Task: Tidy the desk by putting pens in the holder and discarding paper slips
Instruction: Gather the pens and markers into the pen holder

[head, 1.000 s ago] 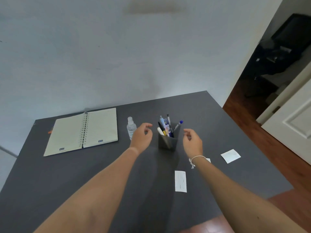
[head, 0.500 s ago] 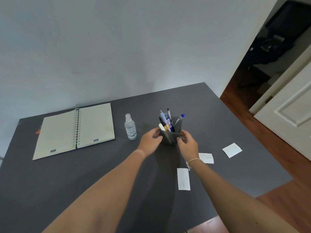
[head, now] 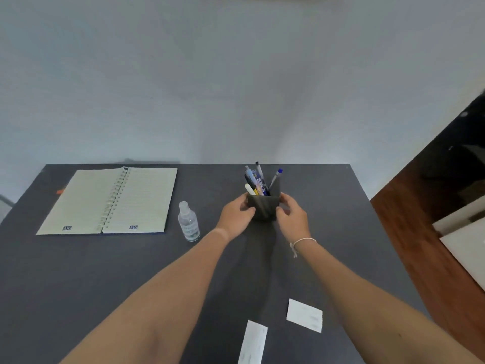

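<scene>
A dark grey pen holder stands upright toward the back of the dark desk, with several pens sticking out of its top. My left hand grips its left side and my right hand grips its right side. Two white paper slips lie on the desk near the front edge: a long slip between my forearms and a squarer slip close to my right forearm.
An open spiral notebook lies at the back left. A small clear bottle stands just left of my left hand. The desk's right edge drops to a wooden floor, with a white door at the far right.
Both hands closed in on the pen holder and now grip it from either side. The holder sits farther back on the desk, away from the slips. The view has shifted.
</scene>
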`<state>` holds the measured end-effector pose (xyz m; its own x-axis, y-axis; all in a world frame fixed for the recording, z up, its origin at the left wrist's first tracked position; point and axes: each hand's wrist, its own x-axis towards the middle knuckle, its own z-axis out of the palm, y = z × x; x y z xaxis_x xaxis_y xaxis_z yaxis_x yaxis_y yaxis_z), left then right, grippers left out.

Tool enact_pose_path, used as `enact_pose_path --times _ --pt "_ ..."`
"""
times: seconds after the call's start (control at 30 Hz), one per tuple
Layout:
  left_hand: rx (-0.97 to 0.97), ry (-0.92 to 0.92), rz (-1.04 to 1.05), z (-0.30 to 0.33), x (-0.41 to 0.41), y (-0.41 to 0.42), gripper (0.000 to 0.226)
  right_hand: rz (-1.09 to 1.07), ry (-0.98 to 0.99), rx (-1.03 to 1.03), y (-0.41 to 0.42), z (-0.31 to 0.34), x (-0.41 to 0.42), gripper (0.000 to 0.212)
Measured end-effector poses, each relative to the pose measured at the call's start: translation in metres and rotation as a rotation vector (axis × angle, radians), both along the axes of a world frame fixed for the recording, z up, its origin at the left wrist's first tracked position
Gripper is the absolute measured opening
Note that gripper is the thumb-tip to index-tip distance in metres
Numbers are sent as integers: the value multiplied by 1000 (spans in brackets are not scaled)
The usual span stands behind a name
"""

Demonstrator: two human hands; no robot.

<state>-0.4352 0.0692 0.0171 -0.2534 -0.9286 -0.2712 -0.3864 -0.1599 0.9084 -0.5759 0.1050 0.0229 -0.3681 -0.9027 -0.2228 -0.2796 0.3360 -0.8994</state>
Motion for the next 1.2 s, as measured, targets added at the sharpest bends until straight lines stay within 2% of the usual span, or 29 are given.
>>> enact_pose_path --times 0.1,0.27,0.6,0.83,1.2 --pt "3 -9 50 1 -13 -19 37 72 -12 6 -31 -1 -14 46" --pt "33 -21 135 -2 -28 -50 49 160 -35 -3 -74 -7 -27 49" --pt "72 34 235 -7 -32 -87 55 216 -140 -28 -119 -27 -25 57" --pt "181 125 211 -20 -25 -90 67 250 -53 -14 -112 -26 -28 63" --pt "144 98 226 4 4 -19 55 220 -21 -1 -53 -10 -3 55"
